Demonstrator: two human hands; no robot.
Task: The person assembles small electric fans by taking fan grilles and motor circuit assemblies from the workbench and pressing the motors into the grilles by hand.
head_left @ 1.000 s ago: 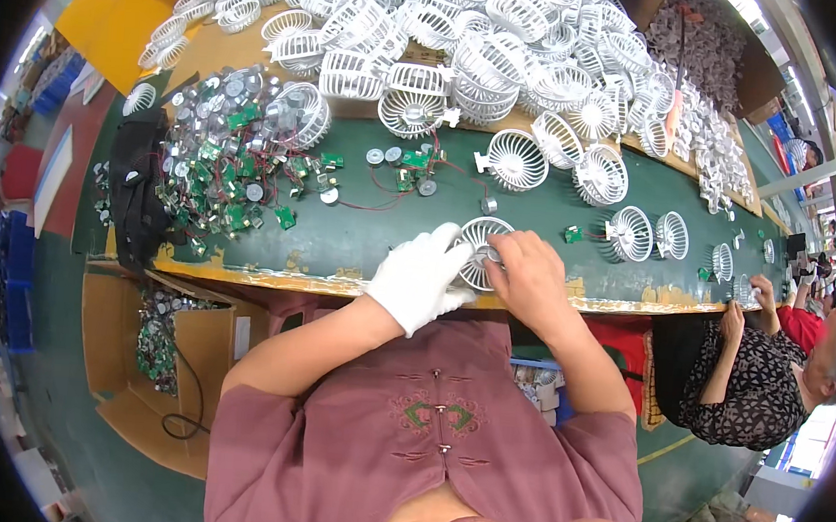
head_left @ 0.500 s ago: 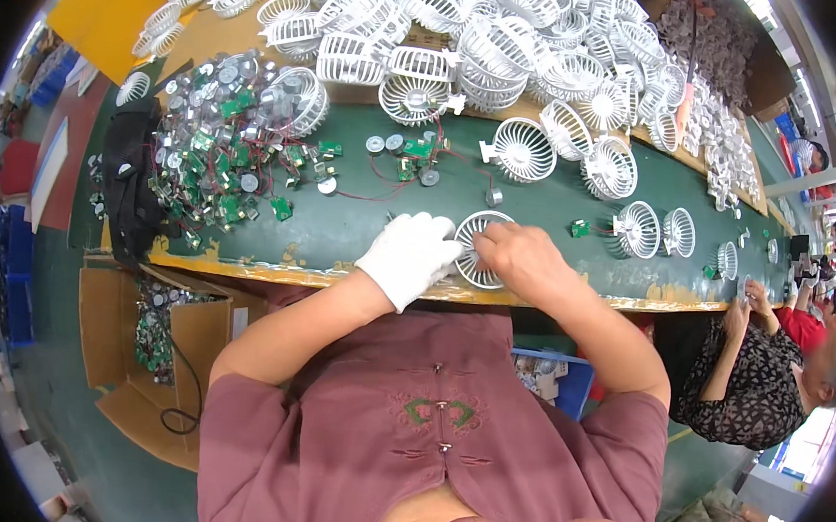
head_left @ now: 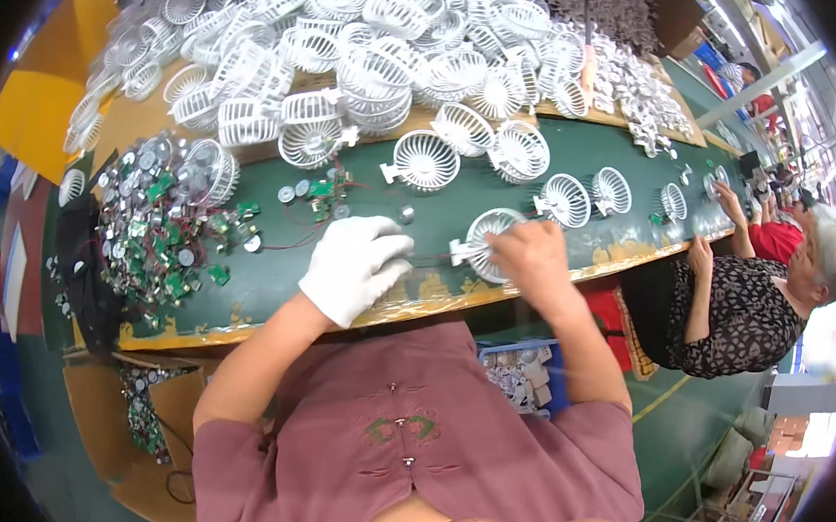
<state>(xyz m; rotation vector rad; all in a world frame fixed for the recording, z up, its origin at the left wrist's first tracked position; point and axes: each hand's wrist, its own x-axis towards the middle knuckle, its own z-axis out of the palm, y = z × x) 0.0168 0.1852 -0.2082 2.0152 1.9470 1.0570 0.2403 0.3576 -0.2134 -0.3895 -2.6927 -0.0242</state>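
Note:
My right hand point(head_left: 536, 262) is bare and closed, its fingers gripping the right side of a round white fan cage point(head_left: 486, 229) with radial ribs and a short stem that points left. The cage is just over the green tabletop by the front edge. To its left is my left hand point(head_left: 354, 268), in a white glove, apart from the cage. Its fingers are loosely bent and spread, with nothing seen in them. Beyond that hand are small green circuit boards point(head_left: 322, 188) with red wires and round silver motors. More fan cages point(head_left: 426, 161) lie behind and to the right.
A big heap of white fan cages point(head_left: 336, 52) covers the back of the bench point(head_left: 271, 280). Motors and boards are piled point(head_left: 173, 234) at left beside a black cloth point(head_left: 92, 277). Below are a cardboard box point(head_left: 97, 413) and a blue bin point(head_left: 557, 377). A co-worker point(head_left: 734, 312) sits at right.
The view has swung to the right. My left hand has come away from the fan cage. The cage, still in my right hand, now has its stem showing on the left.

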